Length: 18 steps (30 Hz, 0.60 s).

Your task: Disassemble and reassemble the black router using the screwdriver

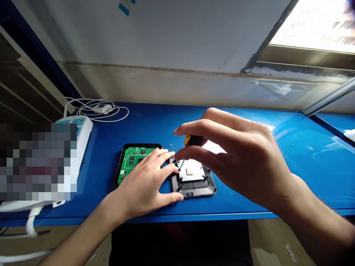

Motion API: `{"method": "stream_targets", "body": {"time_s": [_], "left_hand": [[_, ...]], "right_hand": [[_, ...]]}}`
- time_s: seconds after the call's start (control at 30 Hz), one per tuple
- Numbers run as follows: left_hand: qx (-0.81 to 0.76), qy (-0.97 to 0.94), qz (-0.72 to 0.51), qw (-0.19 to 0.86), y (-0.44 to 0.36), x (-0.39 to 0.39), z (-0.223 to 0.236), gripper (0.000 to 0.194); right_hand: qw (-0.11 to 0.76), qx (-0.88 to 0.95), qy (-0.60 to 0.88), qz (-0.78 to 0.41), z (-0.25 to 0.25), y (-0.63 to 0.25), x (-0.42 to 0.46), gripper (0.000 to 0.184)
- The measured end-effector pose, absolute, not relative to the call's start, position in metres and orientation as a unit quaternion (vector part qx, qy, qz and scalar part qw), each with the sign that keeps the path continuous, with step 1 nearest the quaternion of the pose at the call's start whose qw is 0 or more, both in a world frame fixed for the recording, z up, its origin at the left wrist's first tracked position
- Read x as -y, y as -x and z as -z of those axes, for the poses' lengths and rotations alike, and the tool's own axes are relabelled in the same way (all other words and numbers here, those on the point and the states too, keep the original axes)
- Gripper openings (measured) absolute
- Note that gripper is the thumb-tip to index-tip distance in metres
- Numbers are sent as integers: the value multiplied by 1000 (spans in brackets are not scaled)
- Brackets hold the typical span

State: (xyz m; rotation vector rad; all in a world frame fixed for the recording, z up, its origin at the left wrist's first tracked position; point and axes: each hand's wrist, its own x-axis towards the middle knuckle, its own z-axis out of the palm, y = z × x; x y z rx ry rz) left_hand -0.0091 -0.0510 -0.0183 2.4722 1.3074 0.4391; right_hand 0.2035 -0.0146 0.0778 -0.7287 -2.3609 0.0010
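Note:
My right hand (238, 159) grips a small screwdriver with a yellow and black handle (192, 140); its thin shaft points down onto the corner of a dark grey cover (194, 186) that carries a silver metal plate (192, 170). My left hand (148, 181) lies flat on the blue table with its fingers spread. Its fingertips press the cover's left edge, and the palm overlaps a black case holding a green circuit board (130, 160). A tiny loose screw (170, 145) lies just behind the fingers.
A white power strip (83, 135) sits at the left beside a blurred patch. A coiled white cable with a charger (101, 108) lies at the back left. The blue table (299, 166) meets a grey wall behind. A white object (350, 135) shows at the far right.

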Motion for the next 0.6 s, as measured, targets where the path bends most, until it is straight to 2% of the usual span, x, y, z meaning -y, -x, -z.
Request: {"method": "stream_targets", "body": {"time_s": [0.17,0.27,0.4,0.6], "left_hand": [[-448,-867,-151,158,8,51,18,42],[-454,-863,-153,157,9,51,19,44],[-462,-860,-147,158,9,52,18,47],[-456,-863,-144,163,8,51,16,47]], "right_hand": [[304,917,256,-31,-81,-208,17,37],[311,910,274,-16,-82,-206,17,33],[332,895,297,3,-81,-199,16,18],[324,910,258,-18,-80,-203,21,27]]}}
